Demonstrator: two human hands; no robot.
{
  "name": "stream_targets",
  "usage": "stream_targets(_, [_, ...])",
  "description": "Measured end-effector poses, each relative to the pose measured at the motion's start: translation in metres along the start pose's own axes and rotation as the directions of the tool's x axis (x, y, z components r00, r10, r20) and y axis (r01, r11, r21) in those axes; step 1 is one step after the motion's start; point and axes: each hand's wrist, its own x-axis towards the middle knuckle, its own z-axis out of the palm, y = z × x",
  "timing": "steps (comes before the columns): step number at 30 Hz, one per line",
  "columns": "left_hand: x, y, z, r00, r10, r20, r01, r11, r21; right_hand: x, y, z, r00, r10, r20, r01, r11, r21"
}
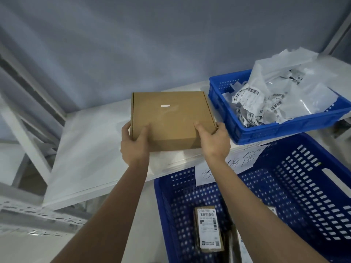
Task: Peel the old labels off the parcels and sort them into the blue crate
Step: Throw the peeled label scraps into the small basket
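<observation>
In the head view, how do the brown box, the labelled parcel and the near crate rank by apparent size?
1. Near crate, though nearness to the camera enlarges it.
2. Brown box.
3. Labelled parcel.

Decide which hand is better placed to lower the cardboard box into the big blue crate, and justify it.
Right, probably. Both hands grip the cardboard box, but the right hand is on the side nearer the big blue crate; the left hand is farther.
</observation>
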Motion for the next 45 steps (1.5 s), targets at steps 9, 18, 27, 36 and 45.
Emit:
stream_targets(9, [0.033,-0.017,-0.092,0.971,-0.114,-0.21,0.054,0.961,-0.272,-0.051,-0.052,0.055,0.974,-0.171,0.151,0.175,0.984,-0.019])
stream_targets(18, [0.046,-0.07,-0.171,0.888,-0.332,-0.319,0.203,0.904,-0.376,-0.128,-0.028,0.122,0.935,-0.181,0.305,0.26,0.934,-0.244])
stream_targets(27, [0.066,-0.083,-0.17,0.792,-0.205,-0.575,0.35,0.924,0.153,-0.083,-0.007,0.119,0.956,-0.292,-0.007,0.28,0.924,-0.261])
stream_targets(36, [0.058,-0.033,-0.059,0.88,0.46,-0.118,-0.36,0.808,0.466,-0.025,0.008,0.109,0.975,0.165,0.152,-0.168,0.986,0.009])
stream_targets(45, [0.018,-0.008,0.021,0.92,-0.224,0.321,0.245,0.969,-0.024,-0.04,0.001,0.086,0.932,0.105,0.346,-0.249,0.88,0.404])
